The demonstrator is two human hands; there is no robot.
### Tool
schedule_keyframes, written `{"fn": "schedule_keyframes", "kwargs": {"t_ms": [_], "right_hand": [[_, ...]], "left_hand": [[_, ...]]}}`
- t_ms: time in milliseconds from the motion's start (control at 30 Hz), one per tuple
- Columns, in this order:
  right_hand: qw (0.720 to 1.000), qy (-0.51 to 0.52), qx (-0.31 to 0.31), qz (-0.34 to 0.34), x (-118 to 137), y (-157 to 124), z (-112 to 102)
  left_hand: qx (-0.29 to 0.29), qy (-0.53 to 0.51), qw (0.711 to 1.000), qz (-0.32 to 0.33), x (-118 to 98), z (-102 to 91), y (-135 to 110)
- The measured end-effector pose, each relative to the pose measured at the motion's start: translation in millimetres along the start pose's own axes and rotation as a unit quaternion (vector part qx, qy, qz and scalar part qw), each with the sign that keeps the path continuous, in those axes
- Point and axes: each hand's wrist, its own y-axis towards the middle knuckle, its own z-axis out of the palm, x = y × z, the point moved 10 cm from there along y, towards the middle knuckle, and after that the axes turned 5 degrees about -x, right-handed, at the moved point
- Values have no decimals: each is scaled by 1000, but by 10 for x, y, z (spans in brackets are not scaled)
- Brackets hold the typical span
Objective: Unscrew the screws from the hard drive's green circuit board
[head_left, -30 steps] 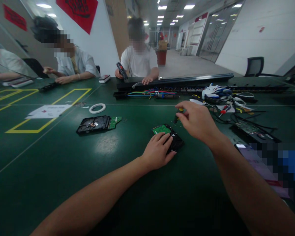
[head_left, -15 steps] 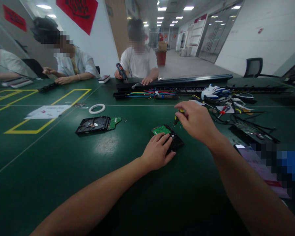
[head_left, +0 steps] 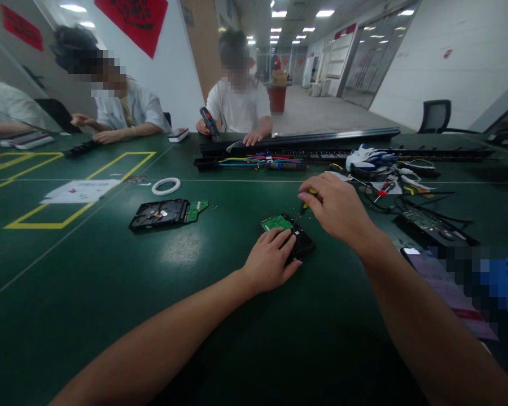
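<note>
Centrally, the left hand (head_left: pixel 267 256) touches a black, slab-shaped hard drive (head_left: pixel 303 241).

paper sheet (head_left: pixel 81 192) | gloves (head_left: pixel 368 159) | office chair (head_left: pixel 436 117) | red wall banner (head_left: pixel 134 21)

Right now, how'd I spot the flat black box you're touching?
On the dark green table, find the bare left hand. It rests on the flat black box with a green circuit board. Unlike the similar black box farther left, it's under a hand.
</note>
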Motion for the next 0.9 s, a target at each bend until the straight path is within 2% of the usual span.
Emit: {"fn": "schedule_keyframes", "kwargs": {"t_ms": [467,633,900], "right_hand": [[999,-6,-37,18,-31,0,-38],[999,-1,-31,-16,22,-3,-39],[1000,20,-21,-10,47,7,-31]], "left_hand": [[3,2,1000,2,-3,-1,-4],[8,4,1000,1,-8,-3,0],[2,2,1000,1,-2,3,1]]}}
